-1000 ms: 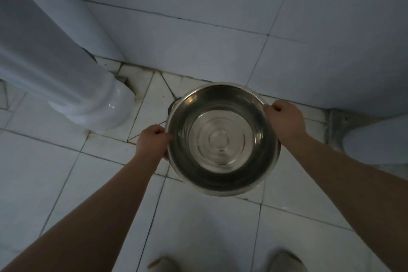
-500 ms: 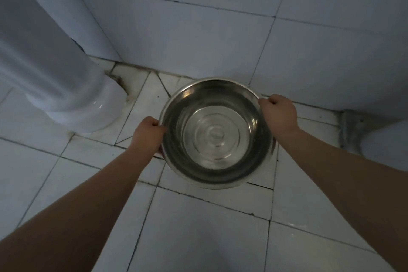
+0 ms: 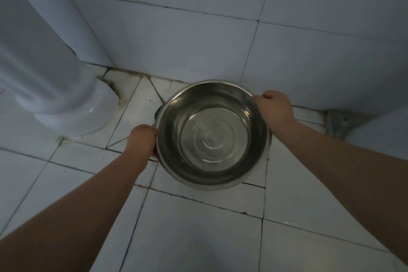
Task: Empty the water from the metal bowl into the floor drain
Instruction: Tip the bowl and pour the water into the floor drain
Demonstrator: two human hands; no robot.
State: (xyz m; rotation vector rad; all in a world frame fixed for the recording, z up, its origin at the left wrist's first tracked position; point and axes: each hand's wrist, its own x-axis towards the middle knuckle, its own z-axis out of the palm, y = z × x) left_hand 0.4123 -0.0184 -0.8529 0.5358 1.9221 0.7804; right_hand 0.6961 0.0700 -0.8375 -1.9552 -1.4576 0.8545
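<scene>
A round metal bowl (image 3: 213, 134) hangs above the tiled floor near the wall, with rippling water in its bottom. My left hand (image 3: 142, 140) grips the bowl's left rim. My right hand (image 3: 273, 109) grips the right rim, a little farther from me. The bowl looks tilted slightly, its far edge close to the wall's foot. A dark sliver of the floor drain (image 3: 158, 112) peeks out just left of the bowl's rim; the rest is hidden under the bowl.
A white ceramic pedestal (image 3: 55, 95) stands at the left against the wall corner. Another white fixture (image 3: 379, 126) sits at the right edge by the wall. Grey tiled wall (image 3: 198, 40) rises right behind the bowl. Tiled floor (image 3: 194, 234) lies between me and the bowl.
The bowl and both hands have moved forward toward the wall and lower to the floor. The water now ripples more. My feet have left the view.
</scene>
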